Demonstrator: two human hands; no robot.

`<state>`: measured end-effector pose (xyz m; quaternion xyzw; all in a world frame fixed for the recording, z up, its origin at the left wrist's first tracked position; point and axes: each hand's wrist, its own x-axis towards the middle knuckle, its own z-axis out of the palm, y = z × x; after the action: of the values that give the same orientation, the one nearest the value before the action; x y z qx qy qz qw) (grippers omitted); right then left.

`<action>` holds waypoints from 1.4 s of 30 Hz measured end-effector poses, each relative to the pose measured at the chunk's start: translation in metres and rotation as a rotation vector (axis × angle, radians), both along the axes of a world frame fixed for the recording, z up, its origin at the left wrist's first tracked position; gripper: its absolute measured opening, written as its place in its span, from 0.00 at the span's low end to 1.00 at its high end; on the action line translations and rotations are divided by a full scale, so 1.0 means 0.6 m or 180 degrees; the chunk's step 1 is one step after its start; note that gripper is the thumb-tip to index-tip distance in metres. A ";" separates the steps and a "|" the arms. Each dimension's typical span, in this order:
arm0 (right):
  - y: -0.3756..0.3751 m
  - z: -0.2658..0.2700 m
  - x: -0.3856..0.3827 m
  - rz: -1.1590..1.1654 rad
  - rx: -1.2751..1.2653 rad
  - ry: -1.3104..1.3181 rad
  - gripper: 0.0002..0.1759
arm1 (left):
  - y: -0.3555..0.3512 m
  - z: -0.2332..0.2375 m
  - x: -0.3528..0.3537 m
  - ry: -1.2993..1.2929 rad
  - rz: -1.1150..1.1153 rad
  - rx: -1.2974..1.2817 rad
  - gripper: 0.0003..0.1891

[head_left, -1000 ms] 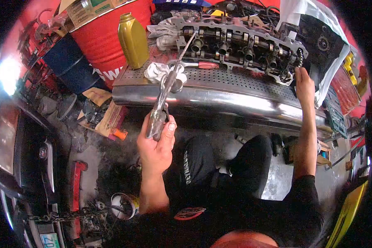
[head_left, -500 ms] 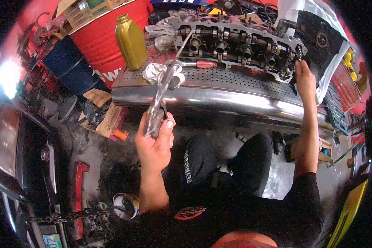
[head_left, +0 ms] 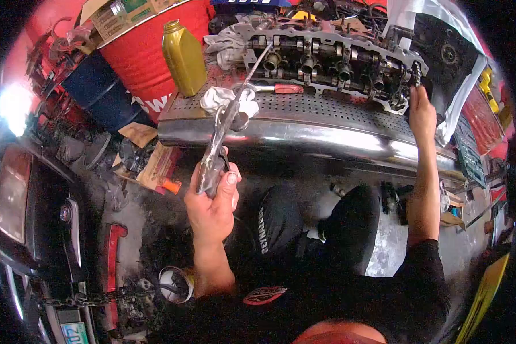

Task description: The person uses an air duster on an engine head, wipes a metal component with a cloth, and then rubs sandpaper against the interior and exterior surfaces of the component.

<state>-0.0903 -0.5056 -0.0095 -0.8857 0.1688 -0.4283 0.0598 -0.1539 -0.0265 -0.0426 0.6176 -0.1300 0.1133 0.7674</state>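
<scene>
A metal cylinder head (head_left: 327,66) with exposed shafts lies on the perforated steel bench (head_left: 281,109). My left hand (head_left: 212,198) is closed around a long, worn metal tool (head_left: 218,135), whose thin rod points up toward the head's left end. Fingers of my right hand (head_left: 421,114) are closed at the chain sprocket (head_left: 417,73) on the head's right end; whether they grip it is hidden. Behind the tool lie a white rag (head_left: 215,98) and a red-handled tool (head_left: 288,89).
A gold oil bottle (head_left: 183,60) stands at the bench's left, beside a red drum (head_left: 149,57). At the right are a plastic-covered dark part (head_left: 444,57) and a green tool case (head_left: 469,152). A car front (head_left: 34,212) is at lower left.
The camera view has shifted slightly. My left hand and its tool have moved a little down and left against the bench; my right hand stays by the sprocket.
</scene>
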 end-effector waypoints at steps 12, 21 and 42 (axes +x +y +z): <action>0.068 -0.029 -0.065 0.1025 0.2014 -0.0464 0.20 | 0.062 -0.042 -0.009 -0.0823 0.1789 0.0255 0.11; 0.098 -0.085 -0.175 0.1702 0.4497 -0.0135 0.15 | 0.355 -0.259 -0.078 0.0483 0.0470 0.0156 0.25; 0.293 -0.144 -0.166 0.3458 0.4452 0.1381 0.19 | 0.341 -0.289 0.012 0.1075 -0.0888 0.0486 0.24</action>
<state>-0.1898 -0.3296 -0.0959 -0.6663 -0.0428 0.0347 0.7437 -0.1466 0.1784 -0.2160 0.6601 -0.0920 -0.1089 0.7375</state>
